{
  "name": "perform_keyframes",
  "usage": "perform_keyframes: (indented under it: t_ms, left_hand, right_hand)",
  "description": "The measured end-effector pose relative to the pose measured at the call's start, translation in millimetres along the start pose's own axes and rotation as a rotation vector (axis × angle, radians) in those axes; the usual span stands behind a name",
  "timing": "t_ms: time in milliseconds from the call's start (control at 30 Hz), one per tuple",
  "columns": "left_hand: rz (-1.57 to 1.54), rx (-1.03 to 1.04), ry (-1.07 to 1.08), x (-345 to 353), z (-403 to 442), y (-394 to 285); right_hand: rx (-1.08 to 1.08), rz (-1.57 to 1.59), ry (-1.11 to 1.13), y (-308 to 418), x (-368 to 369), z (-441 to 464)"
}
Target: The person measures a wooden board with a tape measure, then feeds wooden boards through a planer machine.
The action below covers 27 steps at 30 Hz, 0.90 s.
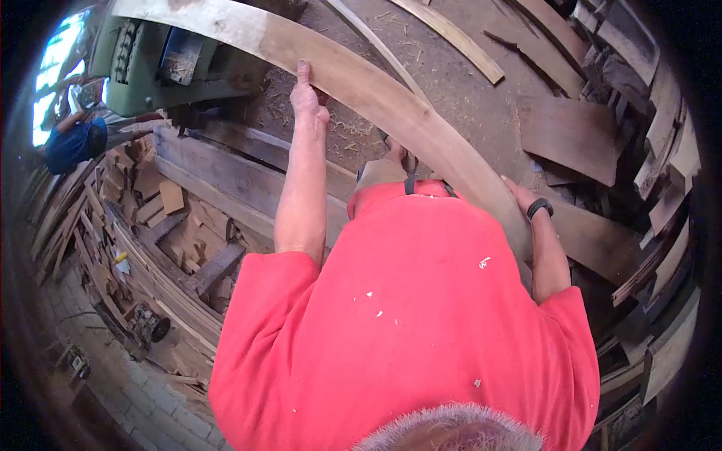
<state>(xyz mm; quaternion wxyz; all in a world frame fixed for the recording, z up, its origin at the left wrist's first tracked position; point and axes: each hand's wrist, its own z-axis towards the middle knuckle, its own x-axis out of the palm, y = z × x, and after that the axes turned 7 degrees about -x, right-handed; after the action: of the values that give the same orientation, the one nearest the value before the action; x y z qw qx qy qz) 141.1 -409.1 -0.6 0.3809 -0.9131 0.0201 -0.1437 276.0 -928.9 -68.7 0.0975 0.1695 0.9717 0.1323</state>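
Observation:
A long wooden board [361, 83] runs diagonally in front of me, from the upper left down to my right side. My left hand [307, 96] is closed on its near edge, the thumb lying on the upper face and the fingers mostly hidden beneath. Farther down the board, my right hand [519, 197] grips the opposite edge, with a dark band on the wrist; its fingers are partly hidden. At the upper left, the board's pale end passes over a green machine [143, 94].
A person in blue [75, 143] is at the far left. Wood offcuts [171, 197] and thick beams [218, 169] lie on the left. A flat panel [568, 135] and stacked boards line the right. Loose planks [451, 37] and shavings lie on the floor ahead.

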Motion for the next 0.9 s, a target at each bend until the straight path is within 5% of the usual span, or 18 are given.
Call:
perform_keyframes:
  t_ms: [200,433,600,767,900]
  left_hand:
    - [-0.054,-0.054,0.189,-2,3,3]
    - [-0.168,-0.115,0.322,0,6,4]
    - [-0.229,0.011,0.292,13,1,8]
    - [-0.153,-0.157,0.191,24,-45,32]
    - [-0.208,-0.276,0.235,15,-58,92]
  right_hand:
    - [-0.045,-0.26,-0.035,37,1,-31]
    - [0.01,0.251,0.081,-6,2,1]
    - [-0.175,0.003,-0.016,-57,-10,65]
    - [-0.045,0.092,0.022,-11,-8,10]
    - [-0.222,0.103,-0.085,-28,-10,11]
